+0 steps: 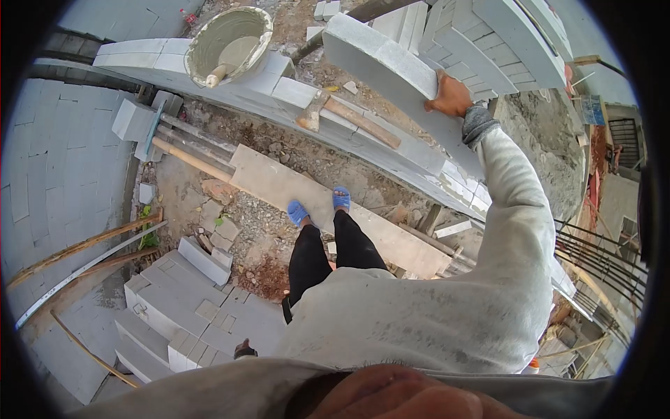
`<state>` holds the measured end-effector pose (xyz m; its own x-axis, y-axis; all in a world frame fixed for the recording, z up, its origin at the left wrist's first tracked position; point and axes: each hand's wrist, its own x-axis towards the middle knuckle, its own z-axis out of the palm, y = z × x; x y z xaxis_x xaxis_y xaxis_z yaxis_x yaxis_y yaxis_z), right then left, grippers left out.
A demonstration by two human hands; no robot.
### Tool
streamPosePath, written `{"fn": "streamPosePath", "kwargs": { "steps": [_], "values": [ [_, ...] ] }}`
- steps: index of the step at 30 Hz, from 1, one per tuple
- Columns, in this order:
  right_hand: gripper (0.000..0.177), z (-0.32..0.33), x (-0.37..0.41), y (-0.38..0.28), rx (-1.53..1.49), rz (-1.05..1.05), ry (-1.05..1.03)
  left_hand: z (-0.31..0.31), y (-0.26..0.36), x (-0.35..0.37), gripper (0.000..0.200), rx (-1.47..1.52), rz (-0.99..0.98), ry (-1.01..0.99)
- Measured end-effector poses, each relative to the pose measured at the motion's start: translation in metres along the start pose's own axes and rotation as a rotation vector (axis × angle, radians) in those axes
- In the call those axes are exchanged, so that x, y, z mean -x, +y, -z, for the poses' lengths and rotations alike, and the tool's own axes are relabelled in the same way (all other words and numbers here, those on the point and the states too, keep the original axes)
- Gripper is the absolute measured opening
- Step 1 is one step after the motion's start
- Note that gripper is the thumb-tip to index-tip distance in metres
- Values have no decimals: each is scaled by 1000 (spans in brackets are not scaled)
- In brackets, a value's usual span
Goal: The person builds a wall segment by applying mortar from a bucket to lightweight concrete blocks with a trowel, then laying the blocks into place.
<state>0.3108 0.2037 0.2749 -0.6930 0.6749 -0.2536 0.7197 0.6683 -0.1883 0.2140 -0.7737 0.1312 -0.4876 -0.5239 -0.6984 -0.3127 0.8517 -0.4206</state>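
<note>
My right hand (452, 95) grips the top edge of a long light-grey concrete block (380, 59), thumb on the near face and fingers over the far side. The block stands on edge along the low block wall (419, 157). Left of it, a hatchet (359, 122) with a wooden handle lies on top of the wall. Farther left sits a mortar-smeared bucket (241, 35) with a wooden-handled tool (216, 75) in it. Low in the view, my left hand (244, 345) hangs near stacked blocks; its fingers are too small and partly hidden to read.
My feet, in blue sandals (298, 211), are on a plank (272, 174) laid over poles (192, 162). Rubble (258, 244) lies below. Stacked blocks (185, 307) stand at lower left, more blocks (481, 42) at upper right. Steel bars (604, 255) stick out at right.
</note>
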Motion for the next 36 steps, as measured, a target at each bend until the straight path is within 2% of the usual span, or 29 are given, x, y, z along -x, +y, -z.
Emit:
{"fn": "streamPosePath", "kwargs": {
  "steps": [5,10,13,19,25,36],
  "values": [
    [84,-63,-63,12,40,83,-83,-54,26,67,54,261,-141,-41],
    [83,-101,-84,0,18,105,-111,-77,68,102,53,378,-237,-67],
    [85,-125,-91,-3,-6,149,-79,-75,76,111,52,397,-248,-74],
    [90,-148,-104,-14,-16,127,-232,-76,78,125,50,411,-221,-76],
    [86,-164,-111,-20,22,168,-225,-84,77,133,48,433,-196,-75],
    [96,-190,-122,-19,-15,166,-255,-98,70,148,45,470,-178,-82]
  ]
}}
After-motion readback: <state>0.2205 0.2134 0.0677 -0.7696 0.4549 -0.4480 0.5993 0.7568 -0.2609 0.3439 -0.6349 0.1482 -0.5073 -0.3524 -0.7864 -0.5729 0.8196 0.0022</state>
